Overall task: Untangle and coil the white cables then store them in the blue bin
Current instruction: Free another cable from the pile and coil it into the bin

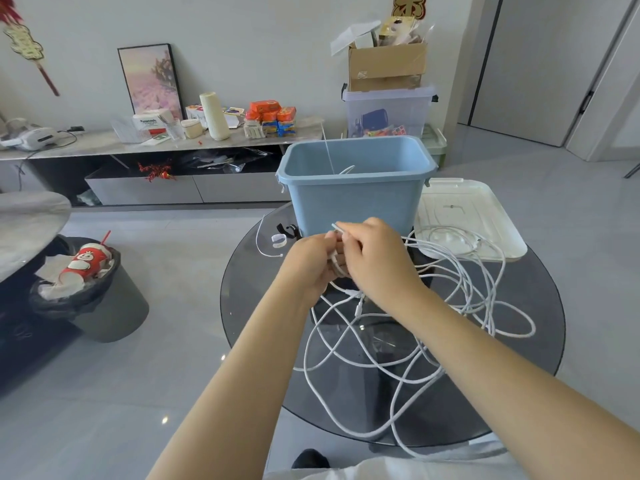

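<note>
Your left hand (309, 261) and right hand (375, 259) meet just in front of the blue bin (356, 188), fingers curled in tight. Between them you hold a small coil of white cable (337, 266); your right thumb and fingers pinch its connector end, which pokes up toward the bin. Your left fingers wrap the coil from the other side.

The rest of the white cables (408, 337) lie in loose tangled loops on the round dark glass table (530, 306), spreading to the near edge and to the right. A white strand also shows inside the bin. The bin's white lid (478, 209) rests flat at the far right of the table, with a cable loop over it. A short white tie (266, 244) lies at the far left.

On the floor to the left stands a full trash can (100, 292). A low cabinet (156, 157) with clutter lines the far wall.
</note>
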`<state>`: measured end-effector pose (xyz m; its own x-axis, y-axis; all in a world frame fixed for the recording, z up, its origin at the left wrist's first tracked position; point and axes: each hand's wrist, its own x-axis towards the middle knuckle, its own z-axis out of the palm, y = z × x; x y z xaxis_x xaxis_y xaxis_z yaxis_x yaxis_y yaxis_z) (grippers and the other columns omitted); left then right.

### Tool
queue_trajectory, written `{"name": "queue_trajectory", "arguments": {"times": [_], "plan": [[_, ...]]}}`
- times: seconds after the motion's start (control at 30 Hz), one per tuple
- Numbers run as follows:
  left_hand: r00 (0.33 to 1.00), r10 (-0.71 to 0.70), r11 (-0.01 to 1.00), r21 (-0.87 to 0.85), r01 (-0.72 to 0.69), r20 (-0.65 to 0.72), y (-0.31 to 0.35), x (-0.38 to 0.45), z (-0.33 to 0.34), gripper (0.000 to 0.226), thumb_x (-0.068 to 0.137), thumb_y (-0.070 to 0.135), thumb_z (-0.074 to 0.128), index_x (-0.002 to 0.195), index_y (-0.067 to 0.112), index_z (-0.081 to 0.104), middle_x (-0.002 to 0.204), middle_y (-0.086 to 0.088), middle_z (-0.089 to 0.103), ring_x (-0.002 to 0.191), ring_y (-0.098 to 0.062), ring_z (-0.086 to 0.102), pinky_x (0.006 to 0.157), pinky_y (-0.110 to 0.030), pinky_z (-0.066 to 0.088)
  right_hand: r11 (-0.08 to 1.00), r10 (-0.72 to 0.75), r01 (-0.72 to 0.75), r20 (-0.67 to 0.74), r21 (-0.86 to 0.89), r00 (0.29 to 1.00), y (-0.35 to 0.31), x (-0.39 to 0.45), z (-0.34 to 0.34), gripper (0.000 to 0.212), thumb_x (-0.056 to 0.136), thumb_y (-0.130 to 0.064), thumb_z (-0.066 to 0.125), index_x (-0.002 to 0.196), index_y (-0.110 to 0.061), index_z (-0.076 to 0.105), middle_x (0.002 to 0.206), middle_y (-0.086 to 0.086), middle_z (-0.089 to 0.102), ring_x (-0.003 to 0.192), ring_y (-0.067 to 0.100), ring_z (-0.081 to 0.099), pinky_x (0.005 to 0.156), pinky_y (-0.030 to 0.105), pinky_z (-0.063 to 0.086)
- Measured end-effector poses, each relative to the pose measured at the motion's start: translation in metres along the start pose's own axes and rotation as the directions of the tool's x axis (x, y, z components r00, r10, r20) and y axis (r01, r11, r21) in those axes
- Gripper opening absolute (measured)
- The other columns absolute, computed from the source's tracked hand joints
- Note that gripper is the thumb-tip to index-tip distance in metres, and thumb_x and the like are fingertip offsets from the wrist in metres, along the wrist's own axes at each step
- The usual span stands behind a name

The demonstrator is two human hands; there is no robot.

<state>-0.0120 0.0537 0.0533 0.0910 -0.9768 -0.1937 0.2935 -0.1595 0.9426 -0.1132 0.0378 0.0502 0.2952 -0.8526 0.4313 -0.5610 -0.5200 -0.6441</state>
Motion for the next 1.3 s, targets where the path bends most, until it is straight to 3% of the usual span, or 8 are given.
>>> {"name": "queue_trajectory", "arguments": {"times": [0.33,0.47,0.57,0.67,0.93,1.07,1.17,1.3], "plan": [[0.999,-0.047,0.814,-0.580,0.039,0.000,0.005,0.004,-0.013,0.029,0.103,0.010,0.028,0.087,0.003,0.052,0.067,-0.007,0.065,0.070,-0.023,0.068,0.074,-0.032,0.052,0.934,-0.337,0.296,-0.219,-0.201,0.915,0.013,-0.011,0.016,0.023,0.087,-0.027,0.055,0.087,-0.016,0.075,0.074,0.002,0.048,0.070,0.022,0.052,0.049,0.027,0.042],[1.000,0.016,0.896,-0.444,-0.025,-0.025,0.005,0.005,-0.016,0.029,0.102,0.010,0.028,0.081,0.007,0.048,0.048,0.003,0.040,0.050,-0.018,0.057,0.075,-0.031,0.046,0.976,-0.017,0.079,-0.291,0.203,0.957,0.012,-0.007,0.015,0.015,0.087,-0.016,0.057,0.077,-0.005,0.060,0.087,0.002,0.048,0.086,0.019,0.050,0.074,0.020,0.040],[0.998,0.022,0.918,-0.396,0.005,0.063,0.007,0.003,-0.018,0.028,0.098,0.009,0.028,0.080,0.007,0.049,0.046,0.005,0.032,0.044,-0.014,0.041,0.072,-0.030,0.045,0.724,0.417,-0.378,0.071,0.576,0.906,0.018,0.007,0.004,0.010,0.095,-0.022,0.050,0.100,-0.014,0.052,0.092,-0.001,0.056,0.091,0.018,0.054,0.087,0.024,0.042],[0.987,0.002,0.925,-0.374,0.060,0.163,0.010,0.000,-0.020,0.027,0.095,0.008,0.028,0.079,0.006,0.050,0.044,0.005,0.029,0.041,-0.012,0.033,0.065,-0.029,0.046,0.421,0.349,-0.555,0.437,0.717,0.829,0.028,0.013,-0.004,0.028,0.101,-0.030,0.037,0.107,-0.014,0.060,0.083,0.000,0.067,0.087,0.017,0.062,0.091,0.036,0.043],[1.000,-0.001,0.906,-0.424,-0.002,-0.008,0.003,0.005,-0.011,0.028,0.103,0.016,0.031,0.087,0.004,0.050,0.048,0.003,0.039,0.044,-0.011,0.045,0.071,-0.033,0.050,0.133,0.251,-0.567,0.526,0.813,0.812,0.025,0.020,-0.008,0.024,0.100,-0.019,0.041,0.089,-0.007,0.059,0.049,-0.004,0.043,0.047,0.009,0.048,0.060,0.024,0.048],[0.960,-0.004,0.925,-0.365,-0.102,-0.278,0.000,0.010,-0.003,0.018,0.100,0.007,0.033,0.088,0.006,0.047,0.059,-0.001,0.037,0.032,-0.005,0.025,0.034,-0.015,0.024,0.344,0.260,-0.557,0.494,0.756,0.830,0.017,0.017,0.003,0.028,0.101,-0.017,0.037,0.085,-0.008,0.059,0.053,-0.002,0.036,0.048,0.011,0.039,0.058,0.023,0.041],[0.902,0.046,0.963,-0.220,-0.153,-0.429,0.000,0.012,-0.008,0.015,0.094,0.004,0.036,0.082,0.010,0.042,0.058,-0.003,0.039,0.032,-0.007,0.022,0.032,-0.014,0.016,0.633,0.290,-0.500,0.418,0.591,0.861,0.012,0.012,0.008,0.032,0.101,-0.016,0.033,0.077,-0.010,0.054,0.058,0.003,0.045,0.055,0.015,0.049,0.059,0.027,0.046],[0.870,0.096,0.983,-0.094,-0.160,-0.483,0.000,0.012,-0.008,0.030,0.085,-0.003,0.031,0.062,0.017,0.030,0.055,-0.001,0.027,0.037,-0.009,0.016,0.035,-0.016,0.013,0.678,0.266,-0.543,0.523,0.496,0.810,0.013,0.006,0.003,0.032,0.101,-0.021,0.031,0.078,-0.014,0.052,0.085,0.010,0.062,0.083,0.024,0.064,0.072,0.038,0.056]]}}
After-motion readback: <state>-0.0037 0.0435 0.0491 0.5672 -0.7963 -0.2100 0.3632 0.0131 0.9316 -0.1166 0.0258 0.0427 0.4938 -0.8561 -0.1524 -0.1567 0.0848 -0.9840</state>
